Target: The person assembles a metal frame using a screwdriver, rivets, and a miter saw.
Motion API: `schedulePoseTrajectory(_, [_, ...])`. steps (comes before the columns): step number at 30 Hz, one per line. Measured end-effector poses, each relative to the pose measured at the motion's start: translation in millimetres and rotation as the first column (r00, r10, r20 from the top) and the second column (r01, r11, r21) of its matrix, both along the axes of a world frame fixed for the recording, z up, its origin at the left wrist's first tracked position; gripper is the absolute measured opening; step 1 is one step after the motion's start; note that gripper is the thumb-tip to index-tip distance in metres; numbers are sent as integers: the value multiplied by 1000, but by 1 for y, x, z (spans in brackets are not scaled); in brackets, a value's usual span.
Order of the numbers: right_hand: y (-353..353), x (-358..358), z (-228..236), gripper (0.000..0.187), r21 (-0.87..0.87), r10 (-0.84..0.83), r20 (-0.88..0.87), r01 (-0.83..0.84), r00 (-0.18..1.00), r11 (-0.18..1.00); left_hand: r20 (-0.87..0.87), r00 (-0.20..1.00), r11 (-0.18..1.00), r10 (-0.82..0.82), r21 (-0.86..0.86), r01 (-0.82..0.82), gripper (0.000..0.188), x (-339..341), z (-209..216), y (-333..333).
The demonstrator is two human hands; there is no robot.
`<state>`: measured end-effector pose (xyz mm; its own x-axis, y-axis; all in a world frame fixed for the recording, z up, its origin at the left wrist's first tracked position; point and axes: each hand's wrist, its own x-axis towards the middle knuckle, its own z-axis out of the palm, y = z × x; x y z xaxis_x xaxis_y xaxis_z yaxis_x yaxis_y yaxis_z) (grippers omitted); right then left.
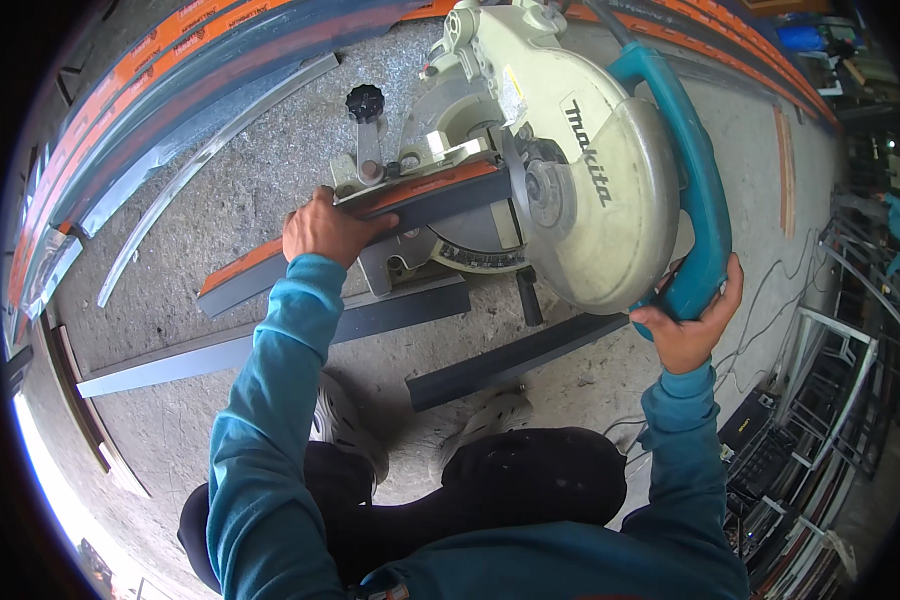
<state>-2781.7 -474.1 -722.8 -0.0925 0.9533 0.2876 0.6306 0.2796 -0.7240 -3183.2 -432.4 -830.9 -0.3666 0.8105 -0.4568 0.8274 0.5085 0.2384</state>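
Note:
A cream and teal miter saw (560, 160) stands on the concrete floor in front of me. My right hand (690, 325) grips its teal handle (695, 190) at the lower end. My left hand (327, 228) presses down on a dark grey metal profile with an orange film strip (270, 270), which lies across the saw's table against the fence and runs under the blade guard. My knees and grey shoes show below the saw.
Two loose dark grey profile pieces (270, 345) (515, 360) lie on the floor near my feet. Long orange-filmed profiles (170, 90) are stacked along the far left. Metal frames and racks (830, 400) crowd the right side, with a cable on the floor.

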Motion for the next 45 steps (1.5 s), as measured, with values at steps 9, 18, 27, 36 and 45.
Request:
schedulePoseTrajectory(9, [0, 0, 0, 125, 2, -15, 11, 15, 1000, 1000, -5, 1000, 1000, -2, 19, 2, 95, 0, -1, -1])
schedulePoseTrajectory(18, [7, -7, 16, 125, -13, 21, -26, -21, 999, 1000, 0, 1000, 1000, -7, -11, 7, 95, -1, -1, 0])
schedulePoseTrajectory(27, [25, -17, 57, 124, -87, 38, -29, -41, 999, 995, -18, 1000, 1000, 1, 2, -1, 93, 0, -6, 1])
schedulePoseTrajectory(36, [35, -25, 83, 111, -89, -6, 50, 10, 999, 996, -1, 1000, 999, -27, 19, 27, 89, 0, -3, -1])
schedulePoseTrajectory(45, [68, -48, 139, 94, -43, 87, 222, -80, 971, 996, 132, 977, 983, -168, 102, 155, 83, -58, -35, -27])
